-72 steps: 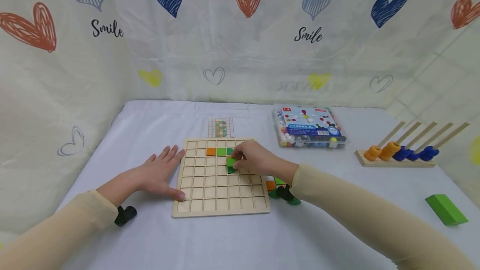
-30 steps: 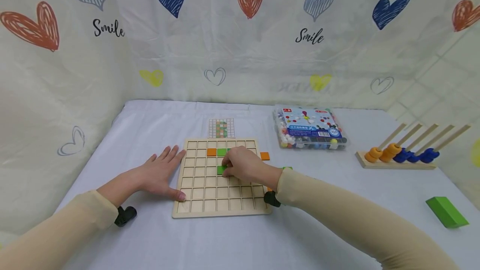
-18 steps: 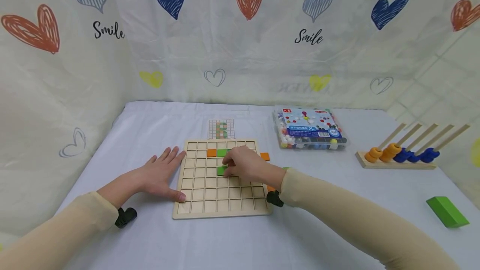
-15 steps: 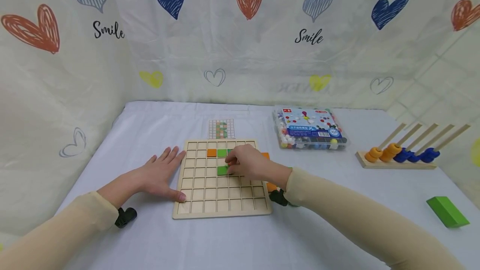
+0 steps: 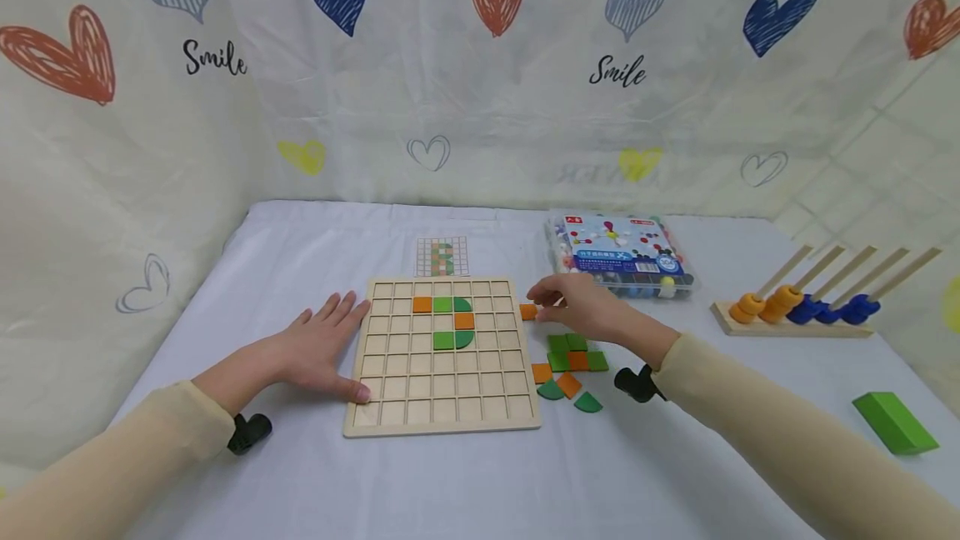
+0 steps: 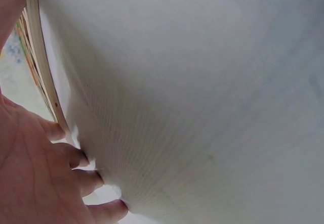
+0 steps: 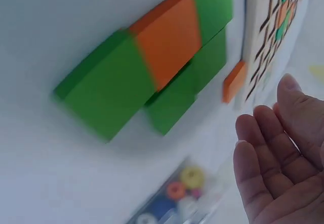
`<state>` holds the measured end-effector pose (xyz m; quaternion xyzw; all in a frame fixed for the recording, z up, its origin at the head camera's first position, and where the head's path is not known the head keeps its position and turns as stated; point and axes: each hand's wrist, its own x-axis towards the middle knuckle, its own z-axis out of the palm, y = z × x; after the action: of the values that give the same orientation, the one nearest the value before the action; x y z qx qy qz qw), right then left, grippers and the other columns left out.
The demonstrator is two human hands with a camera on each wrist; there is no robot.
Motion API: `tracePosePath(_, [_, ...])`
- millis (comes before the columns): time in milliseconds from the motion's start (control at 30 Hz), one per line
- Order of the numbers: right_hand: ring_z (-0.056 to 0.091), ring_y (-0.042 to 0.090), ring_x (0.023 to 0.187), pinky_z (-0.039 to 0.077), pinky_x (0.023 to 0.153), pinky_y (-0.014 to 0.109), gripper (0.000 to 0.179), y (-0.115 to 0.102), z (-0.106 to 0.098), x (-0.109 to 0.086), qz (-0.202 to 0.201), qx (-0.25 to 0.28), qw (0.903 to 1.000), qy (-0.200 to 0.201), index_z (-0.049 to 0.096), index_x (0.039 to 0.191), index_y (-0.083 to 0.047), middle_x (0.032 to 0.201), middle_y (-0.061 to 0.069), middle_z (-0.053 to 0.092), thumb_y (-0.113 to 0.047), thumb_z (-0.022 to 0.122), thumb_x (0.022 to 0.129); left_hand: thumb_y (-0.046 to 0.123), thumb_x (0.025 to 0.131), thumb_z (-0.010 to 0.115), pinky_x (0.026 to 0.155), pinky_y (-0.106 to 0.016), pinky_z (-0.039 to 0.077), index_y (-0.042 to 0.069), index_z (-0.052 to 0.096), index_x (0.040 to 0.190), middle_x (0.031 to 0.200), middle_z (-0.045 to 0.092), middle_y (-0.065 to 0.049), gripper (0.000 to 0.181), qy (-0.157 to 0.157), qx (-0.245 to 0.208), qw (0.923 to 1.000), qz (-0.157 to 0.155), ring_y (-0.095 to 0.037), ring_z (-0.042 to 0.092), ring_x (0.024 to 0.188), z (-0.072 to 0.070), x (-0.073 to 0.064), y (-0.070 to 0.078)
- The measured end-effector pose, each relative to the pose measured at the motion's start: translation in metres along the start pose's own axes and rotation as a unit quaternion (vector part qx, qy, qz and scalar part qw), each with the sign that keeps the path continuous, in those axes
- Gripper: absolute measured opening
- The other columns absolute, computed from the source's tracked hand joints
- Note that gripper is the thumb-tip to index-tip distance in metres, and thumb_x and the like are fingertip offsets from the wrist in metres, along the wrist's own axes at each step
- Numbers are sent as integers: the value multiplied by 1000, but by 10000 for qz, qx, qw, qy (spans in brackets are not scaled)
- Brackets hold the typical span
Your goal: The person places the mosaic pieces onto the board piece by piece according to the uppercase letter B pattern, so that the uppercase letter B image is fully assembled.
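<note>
The gridded wooden board [image 5: 422, 409] lies flat at lower center of the frame. The left hand [image 5: 322, 357] is at its left edge, fingers spread, thumb on the board. The right hand [image 5: 581, 307] is right of center, fingers loosely bent, thumb apart, holding nothing. Ten loose pieces [image 5: 557, 362], green and orange, are visible right of the board. The pattern card [image 5: 442, 257] lies above the board; its cells are too small to verify. Six seated pieces [image 5: 464, 321] occupy upper board cells. Estimated progress: under half. The nearest loose orange square [image 5: 528, 312] lies at the right fingertips, unplaced.
</note>
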<state>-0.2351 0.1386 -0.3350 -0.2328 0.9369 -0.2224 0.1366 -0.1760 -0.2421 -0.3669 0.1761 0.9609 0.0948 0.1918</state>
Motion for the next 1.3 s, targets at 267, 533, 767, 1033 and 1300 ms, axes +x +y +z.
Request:
tracePosePath(267, [66,22,104,57,94,40,29,36,-7,-15,252,-42,9992,-296,71,124,-3,115,9,74,-9,70,96,79,71,74,115,-79,12,-3,11,162,169,5,-31,138,-7,-55,10000,-14,-54,4,155,0,-1,0])
tracePosePath(533, [65,19,103,57,96,43,28,56,-7,-25,233,292,9976,-583,73,120,-5,115,6,74,-13,75,93,79,71,73,115,-79,13,-4,12,162,168,5,-32,138,-1,-18,10000,23,-54,4,155,0,-1,0])
tracePosePath(767, [64,19,102,56,98,44,28,56,-7,-27,283,382,9972,-579,73,118,-6,114,6,73,-14,78,91,78,71,74,115,-79,14,-4,12,161,168,6,-32,137,18,-24,10000,45,-54,5,155,-1,-1,0])
tracePosePath(1033, [62,15,91,57,87,35,20,58,-2,-23,238,73,9993,-287,73,113,-5,104,4,73,-11,74,94,78,71,74,115,-79,13,-4,13,161,168,6,-33,137,29,-68,10000,39,-54,5,155,0,-1,0])
tracePosePath(1300, [61,16,91,57,87,36,24,57,-1,-22,369,56,9990,-254,72,114,-4,102,4,72,-13,77,92,78,71,74,116,-79,13,-4,12,162,168,5,-32,137,28,-77,10000,37,-54,4,155,0,-2,0])
